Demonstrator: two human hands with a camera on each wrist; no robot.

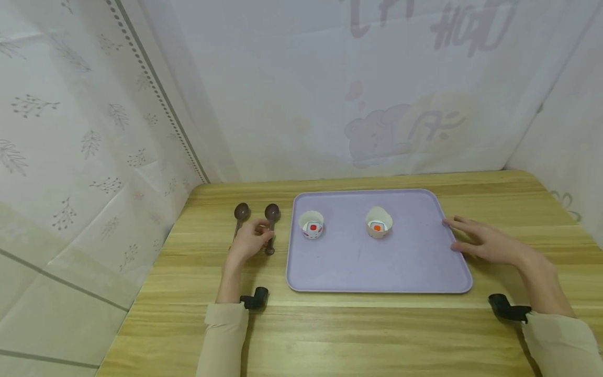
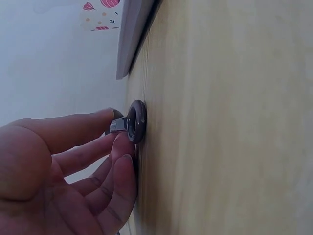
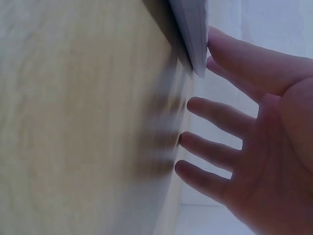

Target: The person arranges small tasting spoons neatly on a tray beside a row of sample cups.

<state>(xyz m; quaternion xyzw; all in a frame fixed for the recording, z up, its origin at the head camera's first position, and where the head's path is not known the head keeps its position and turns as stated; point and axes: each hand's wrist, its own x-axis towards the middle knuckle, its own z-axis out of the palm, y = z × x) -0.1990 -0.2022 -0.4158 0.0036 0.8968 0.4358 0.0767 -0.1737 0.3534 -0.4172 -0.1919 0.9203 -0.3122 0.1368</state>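
Observation:
Two dark brown measuring spoons lie on the table left of the tray, bowls pointing away. My left hand pinches the handle of the right-hand spoon between thumb and fingers; in the left wrist view the ring at its handle end is close to the wood. The other spoon lies beside it, its handle partly hidden by that hand. At the right rim of a lilac tray, my right hand has its fingers spread, and its thumb and index finger touch the edge.
On the tray stand two small paper cups: one white with red marks near the left rim, one pale beige near the middle. Each shows a coloured square inside. A printed curtain hangs behind the wooden table.

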